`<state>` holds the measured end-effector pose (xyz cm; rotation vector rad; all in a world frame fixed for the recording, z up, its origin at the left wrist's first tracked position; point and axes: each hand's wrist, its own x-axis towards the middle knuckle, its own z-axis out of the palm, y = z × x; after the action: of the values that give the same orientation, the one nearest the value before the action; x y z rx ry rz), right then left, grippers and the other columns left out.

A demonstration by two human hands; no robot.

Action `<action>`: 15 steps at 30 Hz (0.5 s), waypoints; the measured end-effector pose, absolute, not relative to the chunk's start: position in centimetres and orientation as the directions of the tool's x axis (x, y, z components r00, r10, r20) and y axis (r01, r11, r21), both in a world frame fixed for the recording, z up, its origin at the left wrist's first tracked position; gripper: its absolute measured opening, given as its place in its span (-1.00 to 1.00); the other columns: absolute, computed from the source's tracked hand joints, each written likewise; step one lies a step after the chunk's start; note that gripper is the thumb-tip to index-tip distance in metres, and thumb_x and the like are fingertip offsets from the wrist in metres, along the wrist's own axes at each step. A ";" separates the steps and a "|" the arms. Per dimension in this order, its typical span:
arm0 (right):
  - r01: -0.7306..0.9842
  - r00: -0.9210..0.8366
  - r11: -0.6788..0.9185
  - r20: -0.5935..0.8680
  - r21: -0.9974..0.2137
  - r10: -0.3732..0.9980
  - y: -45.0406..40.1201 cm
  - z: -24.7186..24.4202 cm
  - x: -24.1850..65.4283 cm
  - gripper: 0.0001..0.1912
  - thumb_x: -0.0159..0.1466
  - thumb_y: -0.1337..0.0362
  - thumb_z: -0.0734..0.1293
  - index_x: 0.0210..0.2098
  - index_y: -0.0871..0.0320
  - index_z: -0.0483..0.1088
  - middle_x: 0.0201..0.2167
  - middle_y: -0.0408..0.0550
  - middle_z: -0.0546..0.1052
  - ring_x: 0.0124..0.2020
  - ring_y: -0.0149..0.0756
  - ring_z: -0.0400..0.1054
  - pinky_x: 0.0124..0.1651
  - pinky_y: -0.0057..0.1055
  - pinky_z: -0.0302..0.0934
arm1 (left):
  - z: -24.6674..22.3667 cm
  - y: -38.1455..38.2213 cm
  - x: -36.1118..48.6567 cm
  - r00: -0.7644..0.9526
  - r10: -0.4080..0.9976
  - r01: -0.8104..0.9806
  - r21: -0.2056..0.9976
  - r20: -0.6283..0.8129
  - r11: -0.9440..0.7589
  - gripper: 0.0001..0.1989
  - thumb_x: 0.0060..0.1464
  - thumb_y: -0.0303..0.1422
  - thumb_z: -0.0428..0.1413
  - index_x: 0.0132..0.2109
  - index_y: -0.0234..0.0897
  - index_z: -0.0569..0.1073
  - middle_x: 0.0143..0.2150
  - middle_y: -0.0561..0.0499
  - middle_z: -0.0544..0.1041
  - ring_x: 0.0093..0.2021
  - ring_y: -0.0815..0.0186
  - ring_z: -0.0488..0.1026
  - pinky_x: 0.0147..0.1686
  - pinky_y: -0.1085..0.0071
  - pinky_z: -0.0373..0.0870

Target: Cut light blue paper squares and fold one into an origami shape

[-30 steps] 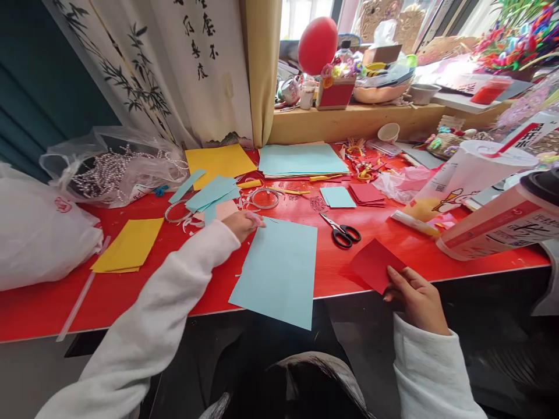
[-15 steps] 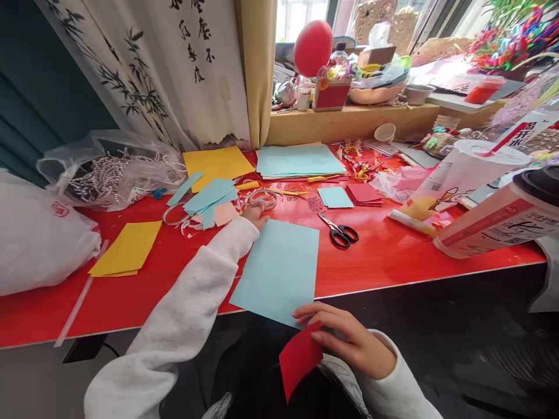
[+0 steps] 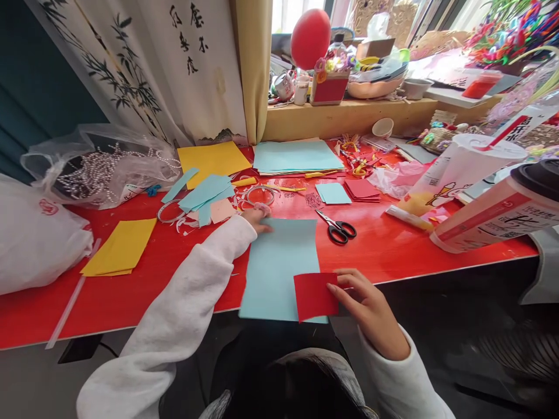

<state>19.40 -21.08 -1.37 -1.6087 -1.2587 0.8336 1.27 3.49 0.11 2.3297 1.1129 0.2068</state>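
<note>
My right hand (image 3: 369, 308) pinches the right edge of a small red paper square (image 3: 315, 295). The square lies over the lower right corner of a light blue sheet (image 3: 279, 256), whose near end juts past the table's front edge. At the sheet's far left corner is my left hand (image 3: 257, 220), partly blurred, with its fingers near a pinkish item (image 3: 262, 208); whether it grips anything is unclear. Black-handled scissors (image 3: 337, 227) lie to the right of the blue sheet. Beyond them are small blue squares (image 3: 333, 193) and a stack of red squares (image 3: 362, 190).
Yellow sheets (image 3: 120, 247) and a white plastic bag (image 3: 39, 238) are at the left. Blue scraps (image 3: 207, 195) lie behind my left forearm. A stack of large blue sheets (image 3: 297, 157) is at the back. Two drink cups, one a tall cup (image 3: 493, 212), stand at the right.
My right hand has moved up and to the right, bringing the red square flat over the blue sheet's corner. The blue sheet has turned straighter. My left hand has stayed near its far corner.
</note>
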 end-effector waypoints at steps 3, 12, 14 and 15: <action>0.422 0.286 -0.042 0.089 -0.905 0.954 -19.5 -0.6 19.9 -0.80 0.12 0.14 0.28 -0.45 0.17 0.34 -0.02 0.04 0.29 -0.13 -0.24 0.28 -0.21 -0.40 0.22 | 0.9 3.7 0.3 0.648 0.761 0.512 0.757 -0.031 -0.405 -0.76 -0.24 -0.21 0.15 -0.37 -0.22 0.43 -0.39 0.07 0.44 -0.32 0.29 0.38 -0.22 0.34 0.30; 0.151 0.066 -0.061 -0.051 -0.987 0.996 -13.0 -0.5 20.5 -0.71 0.05 0.08 0.33 -0.49 0.20 0.30 -0.54 -0.14 0.31 -0.49 -0.42 0.19 -0.41 -0.45 0.13 | 3.3 4.1 -1.9 0.381 0.922 0.017 0.996 0.071 -0.084 -0.52 -0.41 -0.25 0.29 -0.21 -0.22 0.45 -0.44 0.07 0.46 -0.38 0.30 0.43 -0.34 0.40 0.35; 0.072 0.112 -0.050 -0.042 -0.996 0.993 -12.4 -0.9 20.2 -0.73 0.03 0.10 0.34 -0.50 0.20 0.29 -0.54 -0.16 0.30 -0.49 -0.43 0.19 -0.41 -0.45 0.12 | 3.0 4.0 -2.2 0.455 0.888 -0.091 0.996 0.062 -0.023 -0.45 -0.33 -0.14 0.25 -0.10 -0.16 0.41 -0.44 0.06 0.46 -0.40 0.29 0.45 -0.39 0.37 0.38; 0.044 0.131 -0.044 -0.038 -0.998 0.991 -12.2 -1.1 20.0 -0.73 0.03 0.11 0.34 -0.50 0.19 0.29 -0.54 -0.16 0.29 -0.49 -0.44 0.18 -0.41 -0.46 0.11 | 2.7 3.9 -2.3 0.473 0.879 -0.106 0.994 0.055 -0.006 -0.44 -0.31 -0.08 0.21 -0.09 -0.16 0.41 -0.44 0.04 0.47 -0.40 0.26 0.46 -0.40 0.33 0.39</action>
<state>19.98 -12.24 -1.09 -1.3327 -1.1264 1.1194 -2.31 3.91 2.70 1.3526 0.7530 0.9057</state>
